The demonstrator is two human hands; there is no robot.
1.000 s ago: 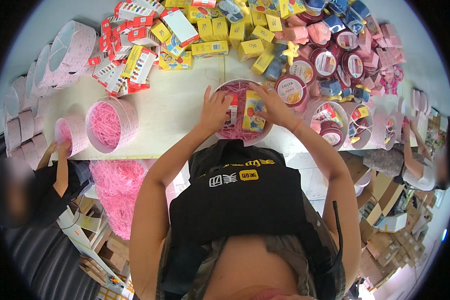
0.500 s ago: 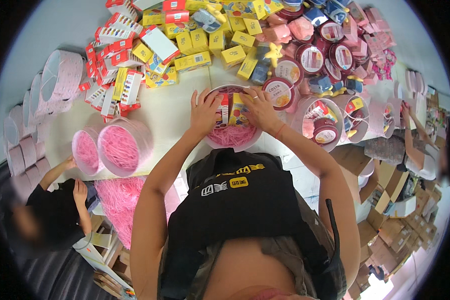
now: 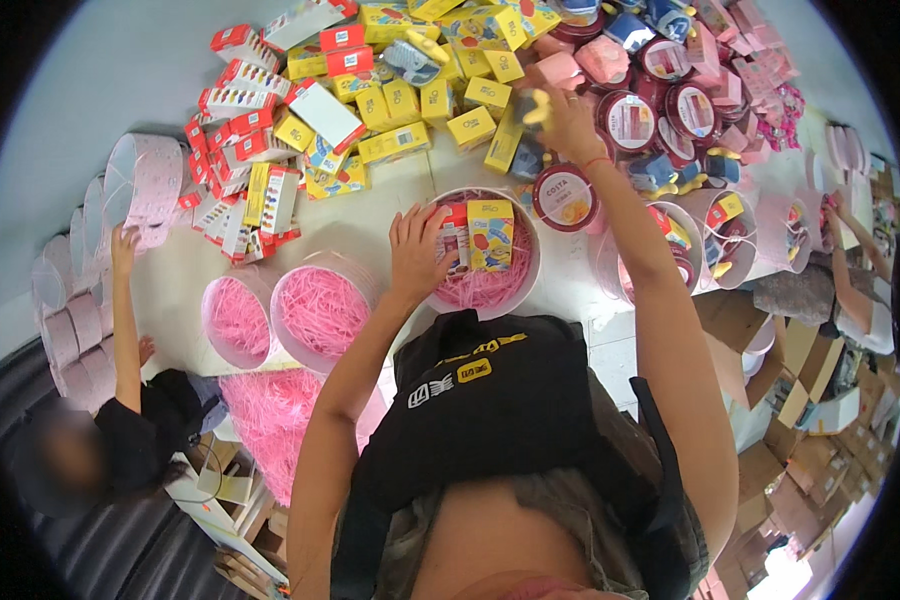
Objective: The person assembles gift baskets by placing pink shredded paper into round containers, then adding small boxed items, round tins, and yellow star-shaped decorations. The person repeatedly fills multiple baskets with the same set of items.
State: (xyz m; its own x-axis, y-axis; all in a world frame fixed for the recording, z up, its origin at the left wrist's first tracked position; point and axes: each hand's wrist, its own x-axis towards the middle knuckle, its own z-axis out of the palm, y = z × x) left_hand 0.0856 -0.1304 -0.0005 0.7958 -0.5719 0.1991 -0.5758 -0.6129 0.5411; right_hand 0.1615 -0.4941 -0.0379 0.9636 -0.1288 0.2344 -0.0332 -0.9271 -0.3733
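Note:
A round pale bucket [image 3: 537, 265] stands in front of me, lined with pink shredded paper [image 3: 482, 293]. Inside it a red-and-white box [image 3: 457, 222] and a yellow box [image 3: 490, 236] stand side by side. My left hand [image 3: 417, 250] lies over the bucket's left rim, its fingers stretched out against the red-and-white box. Beyond the bucket, my right hand [image 3: 570, 128] reaches into the pile, fingers curled at a blurred yellow-and-blue toy [image 3: 538, 108]; part of the grip is hidden. Just below that hand sits a maroon round tub [image 3: 566, 198].
Yellow boxes [image 3: 395, 145], red-and-white boxes [image 3: 240, 100] and more maroon tubs [image 3: 630, 120] are heaped along the far side. Two paper-filled buckets [image 3: 322, 308] stand left, filled buckets [image 3: 727, 235] right. A co-worker [image 3: 160, 400] at the left touches stacked empty buckets [image 3: 145, 185]; another works far right.
My right hand has left the yellow box in the bucket and moved up to the pile. The left hand stays by the red-and-white box. The left co-worker's hand has risen to the stacked buckets.

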